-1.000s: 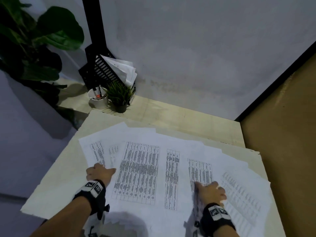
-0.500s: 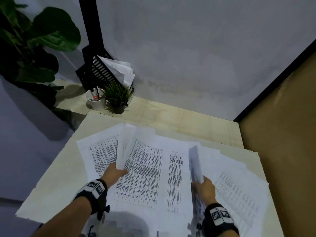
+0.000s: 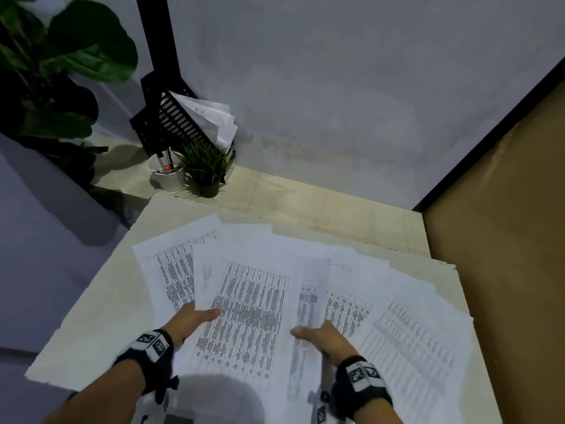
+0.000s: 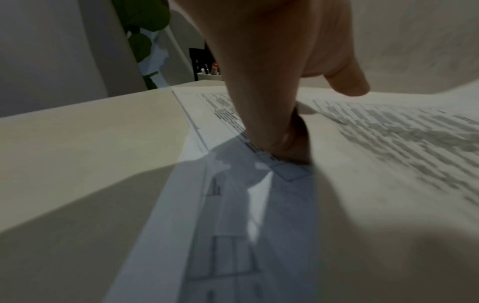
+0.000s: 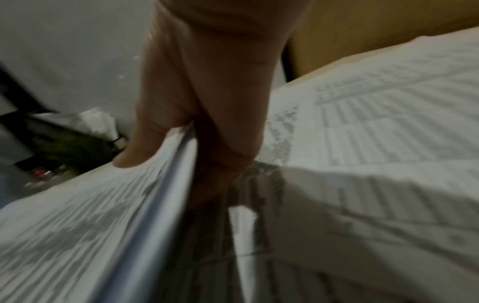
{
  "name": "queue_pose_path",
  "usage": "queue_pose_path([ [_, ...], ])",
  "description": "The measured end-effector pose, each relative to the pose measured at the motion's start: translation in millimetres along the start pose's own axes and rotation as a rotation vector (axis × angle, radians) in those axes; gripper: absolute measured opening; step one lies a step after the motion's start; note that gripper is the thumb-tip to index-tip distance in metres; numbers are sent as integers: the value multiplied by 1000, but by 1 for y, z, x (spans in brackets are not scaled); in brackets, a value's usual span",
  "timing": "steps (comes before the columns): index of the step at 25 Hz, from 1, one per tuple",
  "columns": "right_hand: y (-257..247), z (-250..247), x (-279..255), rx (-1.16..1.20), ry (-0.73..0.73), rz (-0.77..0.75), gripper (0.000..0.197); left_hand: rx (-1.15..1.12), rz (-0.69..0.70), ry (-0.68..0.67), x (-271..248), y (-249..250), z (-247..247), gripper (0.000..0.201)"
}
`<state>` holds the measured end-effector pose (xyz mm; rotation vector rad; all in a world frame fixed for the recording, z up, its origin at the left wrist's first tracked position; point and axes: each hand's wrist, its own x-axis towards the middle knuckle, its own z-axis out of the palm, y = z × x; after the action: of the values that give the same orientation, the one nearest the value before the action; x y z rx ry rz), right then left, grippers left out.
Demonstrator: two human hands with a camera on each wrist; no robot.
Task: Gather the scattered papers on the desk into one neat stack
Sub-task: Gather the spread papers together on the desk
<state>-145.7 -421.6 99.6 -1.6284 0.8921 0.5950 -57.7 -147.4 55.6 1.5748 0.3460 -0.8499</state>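
Both grips pinch sheets: our left hand (image 3: 191, 320) lifts one, our right hand (image 3: 324, 338) another; most papers (image 3: 406, 325) lie fanned across the tabletop (image 3: 91, 316); stacking barely begun.

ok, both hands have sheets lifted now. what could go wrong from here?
1. The right hand pinches its sheet only at the near edge, thumb on top; a thin grip, so the sheet may slip or crease.
2. The left hand lifts a large sheet by one corner; it may flop or tear.
3. The rightmost sheets lie close to the desk edge; sweeping inward carelessly could push them off.
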Motion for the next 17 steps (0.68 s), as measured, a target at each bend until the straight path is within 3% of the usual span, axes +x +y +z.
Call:
queue_pose_path([
  [4, -10, 44, 2, -23, -97, -19, 87, 104, -18, 18, 2, -10, 13, 106],
  [5, -7, 50, 5, -45, -93, -40, 89, 141, 13, 13, -1, -7, 15, 101],
  [7, -7, 49, 11, -13, -45, -69, 70, 177, 106, 61, -8, 1, 11, 66],
  [9, -12, 40, 5, 38, 4, -190, 24, 155, 217, 72, -18, 17, 1, 58],
  [10, -13, 31, 5, 53, 14, -248, 32, 112, 276, 32, -22, 24, -6, 66],
  [12, -15, 15, 3, 98, -2, -325, 82, 18, 323, -15, -23, 32, -24, 80],
  [13, -18, 10, 0, 142, -28, -344, 98, -9, 325, -5, -23, 36, -30, 84],
  [15, -29, 4, -9, 212, -152, -356, 113, -69, 361, 40, -29, 52, -29, 84],
  [17, -48, 6, -22, 120, -198, -403, 112, -68, 445, 21, -41, 69, -16, 77],
])
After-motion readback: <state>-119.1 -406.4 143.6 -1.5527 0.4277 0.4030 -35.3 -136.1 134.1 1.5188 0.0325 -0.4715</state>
